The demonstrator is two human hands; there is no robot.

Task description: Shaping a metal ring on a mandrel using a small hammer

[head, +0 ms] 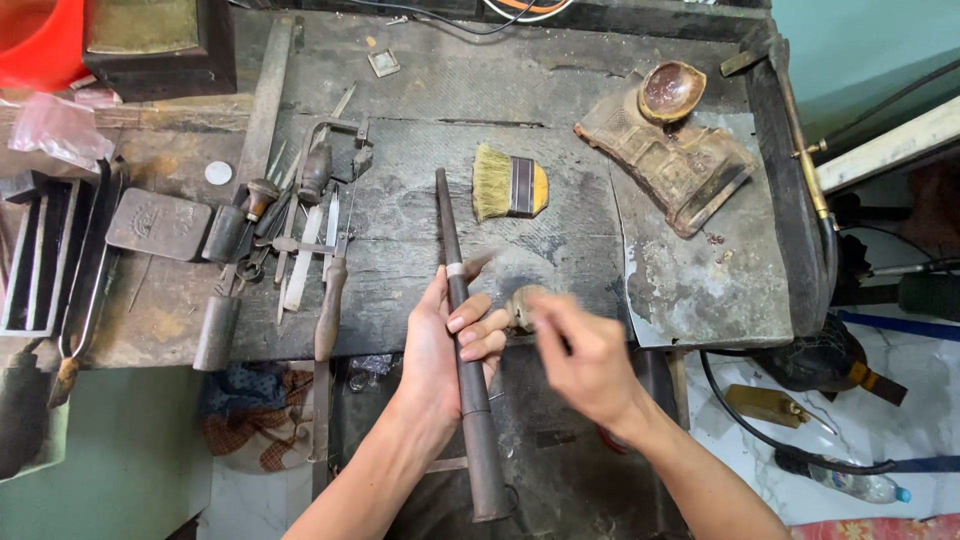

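My left hand [445, 340] grips a long dark tapered metal rod [462, 350] that points away from me over the dark workbench [420, 190]. A thin pale ring [455, 269] sits around the rod just above my fingers. My right hand [585, 355] is blurred beside the rod, its fingers pinched together near a small round wooden-looking knob [520, 303]. Whether it holds anything I cannot tell.
A short flat brush [508, 185] lies beyond the rod. Files, saw frame and handled tools [300, 230] crowd the left. A worn block with a small bowl [672, 140] sits at back right on a metal sheet [700, 270]. A hose [770, 430] runs on the floor.
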